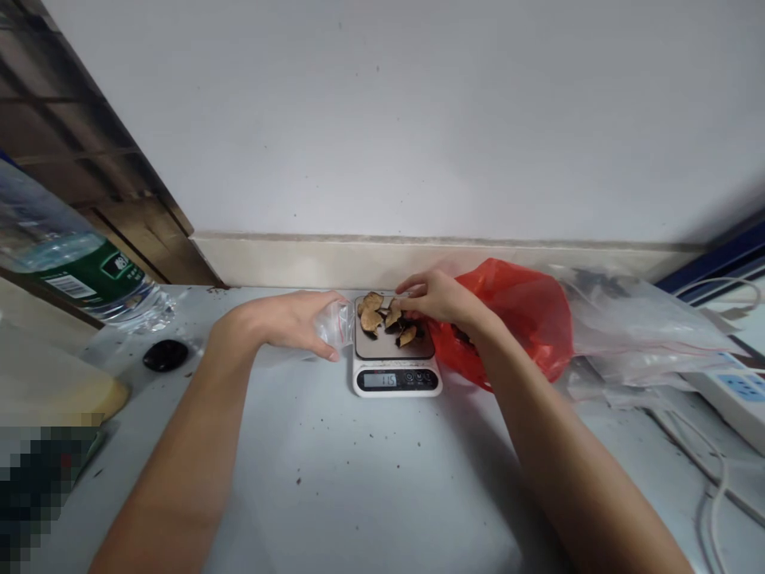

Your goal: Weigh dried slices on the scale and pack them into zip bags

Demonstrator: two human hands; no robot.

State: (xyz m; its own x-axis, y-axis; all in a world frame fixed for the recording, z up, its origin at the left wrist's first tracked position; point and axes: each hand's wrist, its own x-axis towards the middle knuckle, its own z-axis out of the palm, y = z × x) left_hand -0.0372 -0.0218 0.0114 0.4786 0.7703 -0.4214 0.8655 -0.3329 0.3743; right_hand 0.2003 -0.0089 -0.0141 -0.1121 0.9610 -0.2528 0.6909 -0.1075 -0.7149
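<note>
A small white digital scale (pixel 397 379) stands on the grey table (pixel 335 478), its display lit. Several brown dried slices (pixel 371 319) lie on its steel platform. My left hand (pixel 292 320) is closed on a small clear zip bag (pixel 335 325), held at the left edge of the scale. My right hand (pixel 435 296) reaches over the platform, its fingers pinched on a dried slice (pixel 394 312) among the pile. Behind my right wrist lies a red plastic bag (pixel 514 319).
A plastic water bottle (pixel 77 267) lies at the far left with a black cap-like object (pixel 166 355) near it. Clear zip bags (pixel 639 327) are heaped at the right, beside a white power strip (pixel 738 395) and cables (pixel 711 486). A white wall rises behind.
</note>
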